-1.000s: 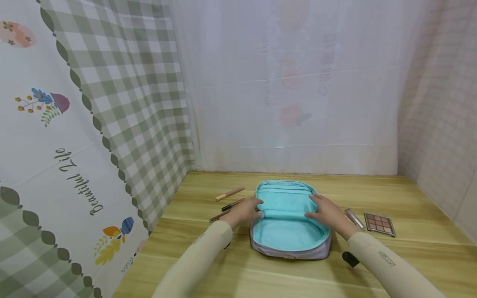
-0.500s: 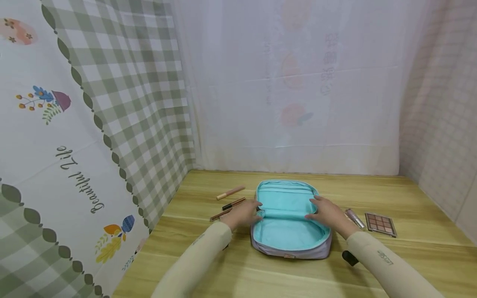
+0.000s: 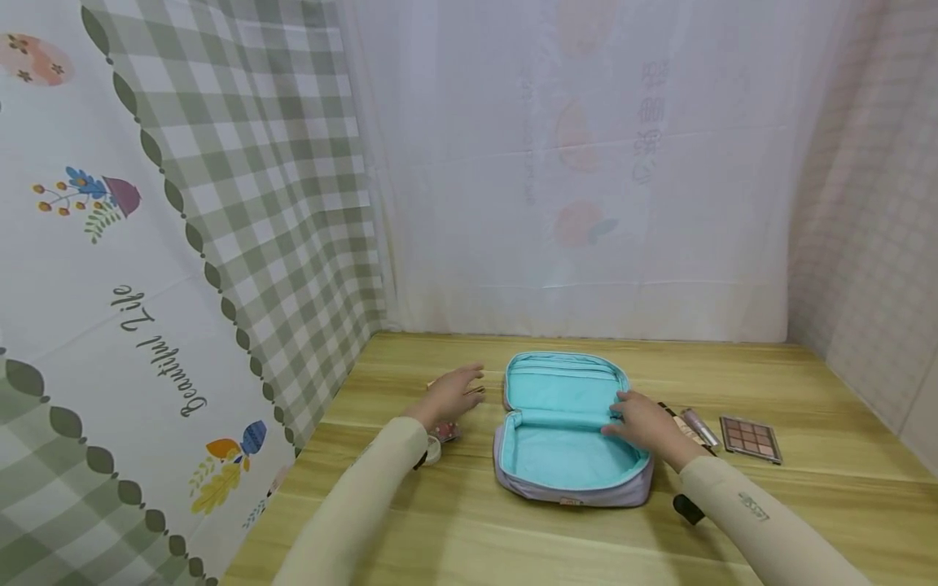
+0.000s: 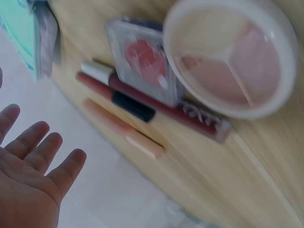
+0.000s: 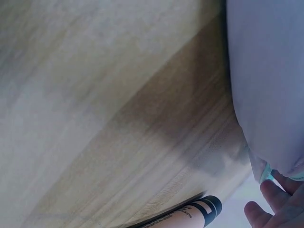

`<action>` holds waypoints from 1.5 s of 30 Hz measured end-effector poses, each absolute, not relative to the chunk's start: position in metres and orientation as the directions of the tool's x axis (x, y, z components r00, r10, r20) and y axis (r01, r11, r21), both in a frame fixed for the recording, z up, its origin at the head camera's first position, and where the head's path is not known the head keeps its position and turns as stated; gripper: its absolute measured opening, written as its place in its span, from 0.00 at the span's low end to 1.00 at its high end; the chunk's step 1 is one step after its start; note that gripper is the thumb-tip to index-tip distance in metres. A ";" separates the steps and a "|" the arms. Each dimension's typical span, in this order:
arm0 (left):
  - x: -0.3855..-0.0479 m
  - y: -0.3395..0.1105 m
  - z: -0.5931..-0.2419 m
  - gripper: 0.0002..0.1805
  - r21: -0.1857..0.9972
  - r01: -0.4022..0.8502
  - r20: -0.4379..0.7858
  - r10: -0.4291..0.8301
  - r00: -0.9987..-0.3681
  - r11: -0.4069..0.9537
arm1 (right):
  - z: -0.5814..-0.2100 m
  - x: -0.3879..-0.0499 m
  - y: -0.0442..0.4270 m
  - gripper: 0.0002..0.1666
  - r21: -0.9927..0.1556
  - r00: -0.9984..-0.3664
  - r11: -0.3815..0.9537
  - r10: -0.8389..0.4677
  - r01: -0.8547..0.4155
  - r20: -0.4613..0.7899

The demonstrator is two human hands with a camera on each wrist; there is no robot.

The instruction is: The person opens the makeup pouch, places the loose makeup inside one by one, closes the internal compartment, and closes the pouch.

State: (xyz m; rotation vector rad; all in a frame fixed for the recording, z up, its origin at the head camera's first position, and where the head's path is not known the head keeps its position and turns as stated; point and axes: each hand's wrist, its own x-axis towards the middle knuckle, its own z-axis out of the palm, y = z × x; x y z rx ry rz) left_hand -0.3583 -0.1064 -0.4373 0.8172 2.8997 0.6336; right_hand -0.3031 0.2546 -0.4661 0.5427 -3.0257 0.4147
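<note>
An unzipped lavender pouch point(image 3: 575, 492) with a turquoise lining lies spread on the wooden table, its lid folded back. The right hand point(image 3: 645, 425) rests on the pouch's right edge near the fold, thumb over the lining; in the right wrist view its fingertips point(image 5: 268, 190) are at the turquoise rim. Left of the pouch, the left hand point(image 3: 449, 396) hovers over the cosmetics with fingers spread and nothing held. Below it in the left wrist view are a round three-part palette point(image 4: 232, 57), a clear square case point(image 4: 142, 59), a dark red tube point(image 4: 161, 107) and two slim sticks.
Right of the pouch lie a nine-or-so pan palette point(image 3: 751, 439), a pinkish tube point(image 3: 701, 427) and a beige tube point(image 5: 180, 218) with a black end. Checked cloth point(image 3: 278, 163) hangs at the left, and a white curtain point(image 3: 476, 244) behind the table.
The left hand has let go of the pouch's left edge and moved left over the cosmetics. The right hand has stayed at the right edge.
</note>
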 end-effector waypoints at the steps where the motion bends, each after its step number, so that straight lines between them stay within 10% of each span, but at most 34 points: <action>1: -0.359 -0.109 -0.437 0.29 0.399 0.481 0.047 0.506 -0.861 0.781 | -0.466 -0.303 0.254 0.28 -0.255 -0.938 0.903 -0.337 -0.347 0.087; 26: -0.363 -0.149 -0.439 0.24 0.536 0.264 -0.031 0.331 -0.943 0.802 | -0.455 -0.324 0.256 0.34 -0.341 -0.968 0.910 -0.192 -0.236 0.159; 45: -0.371 -0.156 -0.453 0.25 0.474 0.282 -0.032 0.336 -0.941 0.835 | -0.447 -0.347 0.282 0.36 -0.543 -0.993 0.839 -0.096 -0.043 -0.069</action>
